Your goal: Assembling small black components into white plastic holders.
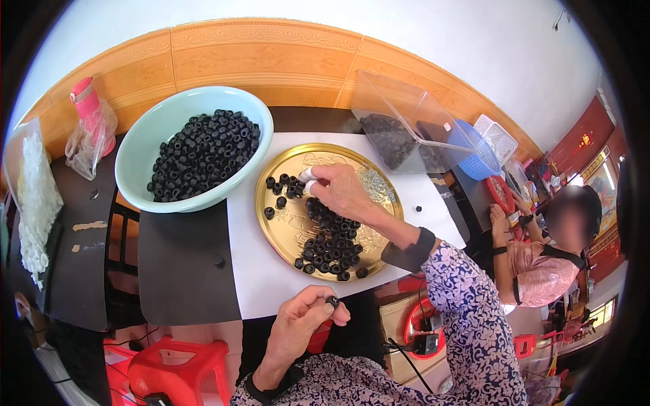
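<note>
My left hand [305, 317] is closed in front of the table edge, pinching a small round black plastic knob [332, 301] between thumb and fingers. Over the round gold tray [276, 233], my right hand [342, 193] reaches in with thumb and forefinger drawn together; white covers sit on its fingertips. Whatever is between those fingertips is too small to make out. Several loose black knobs [328, 254] lie under and in front of this hand, and a few more are just left of its fingertips. Small silvery metal pieces [374, 183] are heaped at the tray's right side.
A pale blue basin [128, 169] of black knobs stands left of the tray. Behind right is a clear plastic bin [406, 145] holding dark pieces, then a blue basket [477, 152]. Plastic bags [34, 210] and a pink bottle [84, 101] stand left. Another person [548, 264] sits at right.
</note>
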Tool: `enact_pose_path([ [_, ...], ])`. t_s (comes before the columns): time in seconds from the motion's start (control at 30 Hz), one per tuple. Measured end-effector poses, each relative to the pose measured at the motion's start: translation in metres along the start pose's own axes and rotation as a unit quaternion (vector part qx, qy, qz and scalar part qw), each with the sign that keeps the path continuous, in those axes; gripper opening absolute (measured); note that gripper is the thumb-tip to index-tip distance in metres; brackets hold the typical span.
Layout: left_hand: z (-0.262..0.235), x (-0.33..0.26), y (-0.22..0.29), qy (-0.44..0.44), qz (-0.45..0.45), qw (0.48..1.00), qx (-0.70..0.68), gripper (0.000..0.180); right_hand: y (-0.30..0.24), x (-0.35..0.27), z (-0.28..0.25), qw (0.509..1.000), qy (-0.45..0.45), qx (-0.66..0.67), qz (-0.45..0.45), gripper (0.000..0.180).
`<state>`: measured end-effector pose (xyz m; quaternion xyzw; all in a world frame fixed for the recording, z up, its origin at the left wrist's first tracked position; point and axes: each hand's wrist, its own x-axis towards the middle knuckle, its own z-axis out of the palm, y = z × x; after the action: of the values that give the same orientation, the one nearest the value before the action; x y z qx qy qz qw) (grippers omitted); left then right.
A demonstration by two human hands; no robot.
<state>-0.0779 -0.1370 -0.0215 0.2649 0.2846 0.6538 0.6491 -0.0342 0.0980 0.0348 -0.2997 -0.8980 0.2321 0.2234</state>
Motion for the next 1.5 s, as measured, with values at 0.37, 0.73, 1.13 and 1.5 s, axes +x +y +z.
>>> enact_pose_path([
  [0.37, 0.005, 0.008, -0.005, 0.030, -0.023, 0.999, 0.017, 0.019, 0.004, 0.001, 0.024, 0.972, -0.008, -0.162, -0.167, 0.009],
  [0.73, 0.013, 0.013, -0.002, 0.052, 0.013, 0.998, 0.031, 0.018, 0.016, 0.002, 0.008, 0.997, 0.022, 0.028, -0.074, 0.013],
  [1.13, 0.006, 0.012, -0.005, 0.049, 0.015, 0.999, -0.008, 0.019, 0.004, -0.001, 0.020, 0.976, -0.030, -0.154, -0.151, 0.010],
  [1.5, 0.008, 0.011, -0.002, 0.052, 0.023, 0.998, 0.011, 0.019, 0.007, 0.002, 0.025, 0.977, -0.018, -0.127, -0.170, 0.013],
])
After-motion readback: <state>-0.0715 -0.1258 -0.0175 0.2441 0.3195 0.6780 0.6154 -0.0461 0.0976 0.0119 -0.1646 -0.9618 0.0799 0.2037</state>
